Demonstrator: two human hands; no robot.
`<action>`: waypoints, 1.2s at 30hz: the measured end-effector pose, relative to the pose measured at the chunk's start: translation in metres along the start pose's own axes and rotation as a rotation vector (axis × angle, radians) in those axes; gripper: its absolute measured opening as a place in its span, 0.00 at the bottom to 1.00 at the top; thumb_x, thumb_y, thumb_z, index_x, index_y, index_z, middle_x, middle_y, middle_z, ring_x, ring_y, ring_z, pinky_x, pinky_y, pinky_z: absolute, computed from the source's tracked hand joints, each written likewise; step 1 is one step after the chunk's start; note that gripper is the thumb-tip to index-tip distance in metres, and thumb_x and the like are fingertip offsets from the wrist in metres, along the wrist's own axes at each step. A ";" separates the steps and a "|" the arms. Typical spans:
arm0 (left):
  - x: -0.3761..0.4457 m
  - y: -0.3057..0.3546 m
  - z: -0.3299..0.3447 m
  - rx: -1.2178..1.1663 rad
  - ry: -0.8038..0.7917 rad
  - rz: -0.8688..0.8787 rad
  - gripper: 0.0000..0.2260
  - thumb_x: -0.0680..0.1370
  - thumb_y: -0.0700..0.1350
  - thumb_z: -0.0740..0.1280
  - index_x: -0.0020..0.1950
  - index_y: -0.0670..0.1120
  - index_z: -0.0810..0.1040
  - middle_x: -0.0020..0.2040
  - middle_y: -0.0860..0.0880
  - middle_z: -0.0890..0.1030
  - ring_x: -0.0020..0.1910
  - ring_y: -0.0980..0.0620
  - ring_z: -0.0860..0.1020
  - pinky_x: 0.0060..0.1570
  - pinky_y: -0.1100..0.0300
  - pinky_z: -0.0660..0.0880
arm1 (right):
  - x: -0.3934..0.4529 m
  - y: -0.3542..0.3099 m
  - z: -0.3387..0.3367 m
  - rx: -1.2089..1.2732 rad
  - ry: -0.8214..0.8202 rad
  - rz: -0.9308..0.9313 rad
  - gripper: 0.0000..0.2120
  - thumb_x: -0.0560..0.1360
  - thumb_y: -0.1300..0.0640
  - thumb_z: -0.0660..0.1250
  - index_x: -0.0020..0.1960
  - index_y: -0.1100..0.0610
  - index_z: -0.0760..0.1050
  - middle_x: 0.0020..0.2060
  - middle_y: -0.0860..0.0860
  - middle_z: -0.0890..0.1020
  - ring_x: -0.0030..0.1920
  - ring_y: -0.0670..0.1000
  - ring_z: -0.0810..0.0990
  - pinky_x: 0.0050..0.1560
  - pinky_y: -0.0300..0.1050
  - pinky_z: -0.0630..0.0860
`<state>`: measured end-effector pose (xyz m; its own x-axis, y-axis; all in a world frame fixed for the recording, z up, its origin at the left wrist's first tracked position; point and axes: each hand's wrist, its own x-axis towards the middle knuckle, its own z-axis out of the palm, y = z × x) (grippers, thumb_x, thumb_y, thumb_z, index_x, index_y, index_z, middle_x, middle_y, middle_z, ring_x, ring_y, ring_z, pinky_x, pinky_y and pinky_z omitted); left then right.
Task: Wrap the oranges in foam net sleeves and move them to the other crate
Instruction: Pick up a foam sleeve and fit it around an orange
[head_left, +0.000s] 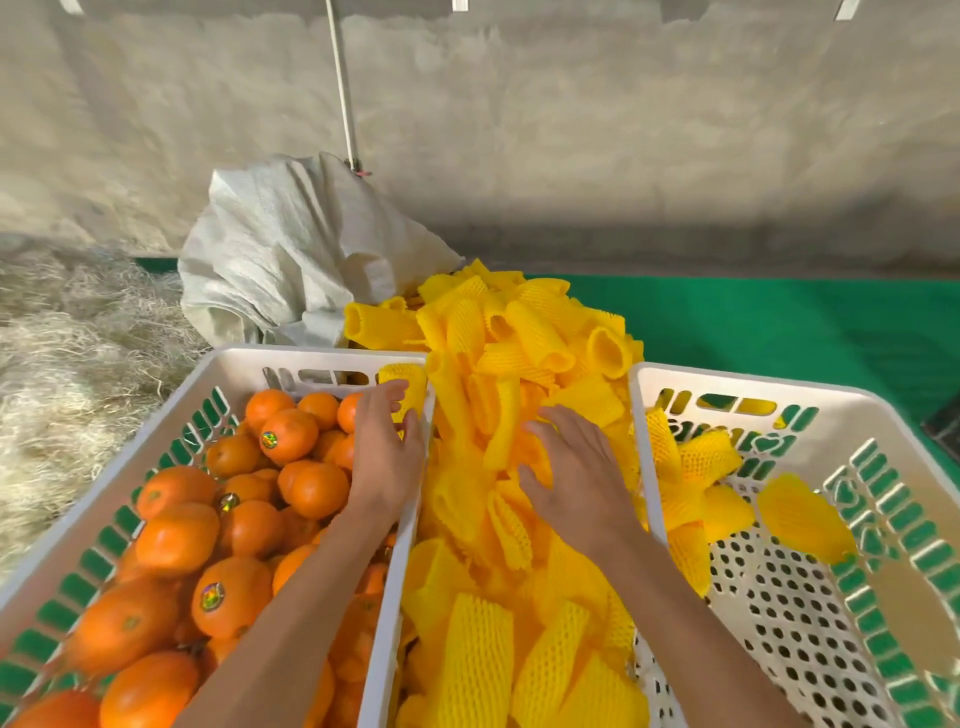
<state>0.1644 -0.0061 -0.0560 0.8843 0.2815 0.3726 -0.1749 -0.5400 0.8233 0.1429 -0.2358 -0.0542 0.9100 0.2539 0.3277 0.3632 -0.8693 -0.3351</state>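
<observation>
The left white crate is full of bare oranges, some with stickers. Between the two crates lies a pile of yellow foam net sleeves. My left hand is at that crate's far right corner, fingers and thumb around a sleeve draped on the rim. My right hand lies palm down on the pile, its fingertips sunk among the sleeves, with nothing visibly held. The right white crate holds several sleeve-wrapped oranges at its far left.
A crumpled white woven sack sits behind the left crate. Dry straw covers the ground at the left. A green sheet lies under the crates and runs to the right. A concrete wall with a white cord stands behind.
</observation>
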 end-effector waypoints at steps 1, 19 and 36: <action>0.003 -0.006 -0.002 0.026 -0.011 -0.052 0.15 0.85 0.40 0.63 0.72 0.43 0.72 0.68 0.43 0.73 0.63 0.48 0.74 0.52 0.71 0.72 | 0.000 -0.002 0.005 0.000 -0.041 -0.028 0.24 0.81 0.46 0.65 0.74 0.51 0.70 0.77 0.50 0.67 0.78 0.53 0.60 0.77 0.49 0.55; 0.024 -0.035 -0.020 0.410 -0.266 0.087 0.21 0.82 0.43 0.69 0.74 0.47 0.68 0.66 0.42 0.77 0.57 0.42 0.80 0.46 0.47 0.80 | 0.004 -0.004 0.003 0.084 -0.048 -0.076 0.18 0.80 0.51 0.69 0.68 0.54 0.75 0.69 0.50 0.76 0.71 0.53 0.71 0.72 0.50 0.66; -0.013 0.032 -0.048 -0.597 -0.124 -0.052 0.03 0.85 0.41 0.65 0.55 0.41 0.76 0.24 0.52 0.72 0.17 0.55 0.65 0.19 0.65 0.61 | 0.009 -0.074 -0.007 0.636 0.500 -0.104 0.06 0.82 0.60 0.68 0.54 0.60 0.82 0.50 0.51 0.82 0.50 0.45 0.81 0.51 0.35 0.75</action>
<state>0.1263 0.0104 -0.0139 0.9355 0.1820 0.3029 -0.3114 0.0197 0.9501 0.1231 -0.1722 -0.0199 0.7233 -0.0297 0.6899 0.6217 -0.4066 -0.6694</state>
